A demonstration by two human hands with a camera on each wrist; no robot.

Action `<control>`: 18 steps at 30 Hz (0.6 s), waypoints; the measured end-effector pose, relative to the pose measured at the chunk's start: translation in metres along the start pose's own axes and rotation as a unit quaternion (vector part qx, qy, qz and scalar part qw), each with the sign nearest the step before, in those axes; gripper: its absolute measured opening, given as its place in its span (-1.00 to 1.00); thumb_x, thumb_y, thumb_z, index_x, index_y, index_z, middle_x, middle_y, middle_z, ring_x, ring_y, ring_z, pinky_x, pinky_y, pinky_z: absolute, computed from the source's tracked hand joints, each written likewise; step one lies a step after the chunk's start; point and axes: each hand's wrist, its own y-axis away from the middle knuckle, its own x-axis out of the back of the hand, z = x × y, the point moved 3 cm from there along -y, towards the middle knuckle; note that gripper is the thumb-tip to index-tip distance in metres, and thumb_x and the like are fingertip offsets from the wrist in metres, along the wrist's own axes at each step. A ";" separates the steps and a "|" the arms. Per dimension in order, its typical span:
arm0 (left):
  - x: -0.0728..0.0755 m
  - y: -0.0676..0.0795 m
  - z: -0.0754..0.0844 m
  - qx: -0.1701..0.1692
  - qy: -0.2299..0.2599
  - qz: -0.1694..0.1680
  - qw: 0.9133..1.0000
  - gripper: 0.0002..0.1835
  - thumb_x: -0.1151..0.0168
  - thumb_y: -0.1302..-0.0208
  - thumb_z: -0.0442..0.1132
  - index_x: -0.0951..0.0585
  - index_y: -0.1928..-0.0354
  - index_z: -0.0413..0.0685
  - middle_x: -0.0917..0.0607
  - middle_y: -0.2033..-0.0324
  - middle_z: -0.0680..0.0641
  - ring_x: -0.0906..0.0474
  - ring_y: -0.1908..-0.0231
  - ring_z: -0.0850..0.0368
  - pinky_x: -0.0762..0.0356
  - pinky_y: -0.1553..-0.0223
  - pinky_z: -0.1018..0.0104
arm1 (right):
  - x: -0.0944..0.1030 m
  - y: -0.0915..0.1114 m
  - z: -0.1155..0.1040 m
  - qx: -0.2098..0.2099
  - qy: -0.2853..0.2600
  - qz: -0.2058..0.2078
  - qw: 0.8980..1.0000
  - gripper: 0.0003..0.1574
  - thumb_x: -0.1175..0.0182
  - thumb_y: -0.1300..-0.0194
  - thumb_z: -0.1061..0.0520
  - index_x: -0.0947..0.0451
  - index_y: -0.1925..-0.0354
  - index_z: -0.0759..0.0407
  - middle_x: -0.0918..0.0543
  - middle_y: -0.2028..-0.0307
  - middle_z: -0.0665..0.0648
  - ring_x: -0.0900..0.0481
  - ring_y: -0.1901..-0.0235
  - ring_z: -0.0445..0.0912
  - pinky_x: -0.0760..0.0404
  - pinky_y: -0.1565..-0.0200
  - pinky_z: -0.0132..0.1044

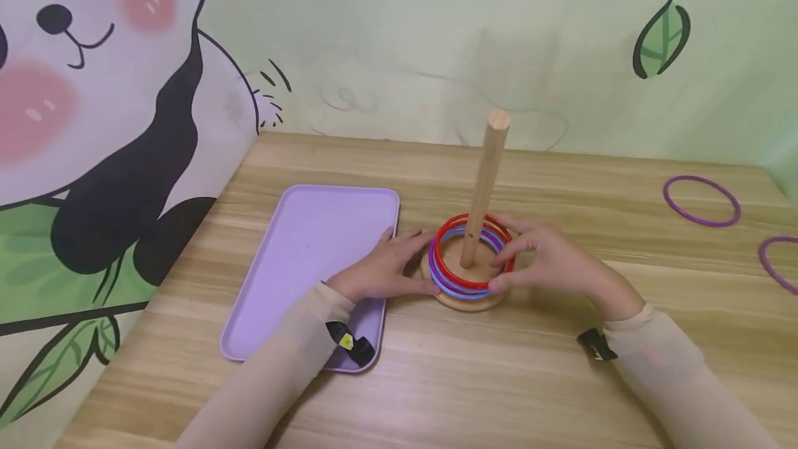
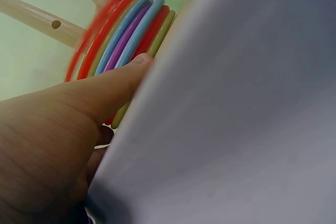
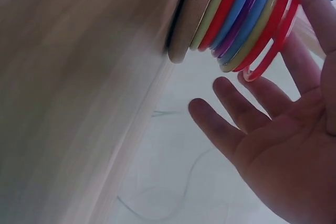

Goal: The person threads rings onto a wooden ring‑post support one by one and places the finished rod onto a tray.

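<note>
A wooden peg [image 1: 485, 186] rises from a round wooden base [image 1: 464, 305], and a stack of thin colored rings [image 2: 124, 43] lies around its foot. Red, yellowish, blue and purple rings show in both wrist views. My right hand [image 1: 555, 260] pinches the top red ring [image 1: 472, 285] between thumb and fingers; the right wrist view shows this ring tilted slightly off the one below, other fingers spread. From the left, my left hand [image 1: 383, 267] touches the stack, its straight thumb [image 2: 118, 82] along the ring edges. Its other fingers are partly hidden in the left wrist view.
A light purple tray [image 1: 299, 255] lies to the left, partly under my left forearm. Two purple rings, one whole [image 1: 717, 225] and one cut off by the frame [image 1: 762, 255], lie on the wooden table [image 1: 499, 380] at right. A painted wall [image 1: 386, 40] stands behind.
</note>
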 end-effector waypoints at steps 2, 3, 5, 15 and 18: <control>0.001 0.001 0.000 0.004 0.000 0.002 1.000 0.05 -0.51 -0.27 0.14 -0.20 -0.66 -0.07 -0.30 -0.58 -0.17 -0.02 -0.62 -0.23 0.42 -0.57 -0.32 | -0.001 -0.001 -0.001 0.002 0.000 -0.009 1.000 -0.57 -0.68 -0.06 -0.03 -0.85 0.12 0.10 -0.28 -0.56 0.33 -0.24 -0.53 0.33 -0.22 -0.47 0.35; 0.002 0.001 0.000 0.008 0.001 0.002 1.000 0.05 -0.51 -0.27 0.13 -0.20 -0.66 -0.07 -0.30 -0.58 -0.17 -0.02 -0.62 -0.22 0.42 -0.58 -0.31 | -0.001 -0.002 -0.001 0.003 0.000 -0.013 1.000 -0.52 -0.67 -0.08 -0.05 -0.84 0.06 0.11 -0.25 -0.58 0.32 -0.22 -0.54 0.33 -0.22 -0.47 0.35; 0.003 0.002 -0.001 0.014 0.001 0.001 1.000 0.06 -0.50 -0.27 0.14 -0.19 -0.66 -0.07 -0.29 -0.59 -0.16 0.00 -0.63 -0.21 0.44 -0.58 -0.29 | -0.003 -0.003 -0.002 0.005 -0.003 -0.020 1.000 -0.41 -0.65 -0.10 -0.07 -0.79 -0.07 0.11 -0.21 -0.60 0.30 -0.19 -0.56 0.31 -0.22 -0.47 0.35; 0.002 0.004 -0.002 0.013 0.000 0.002 1.000 0.06 -0.50 -0.28 0.14 -0.20 -0.65 -0.10 -0.29 -0.58 -0.17 0.00 -0.63 -0.22 0.45 -0.57 -0.31 | -0.004 -0.003 -0.001 0.008 -0.022 -0.032 0.999 -0.19 -0.64 -0.14 -0.03 -0.63 -0.31 0.15 -0.13 -0.63 0.30 -0.12 -0.58 0.32 -0.22 -0.46 0.36; 0.001 0.003 -0.003 0.013 -0.001 0.005 1.000 0.05 -0.50 -0.27 0.14 -0.20 -0.66 -0.08 -0.30 -0.58 -0.16 0.00 -0.63 -0.21 0.45 -0.57 -0.30 | 0.002 -0.003 0.000 0.011 -0.030 -0.019 0.999 -0.21 -0.61 -0.19 0.04 -0.60 -0.33 0.17 -0.18 -0.61 0.35 -0.21 -0.54 0.34 -0.30 -0.43 0.37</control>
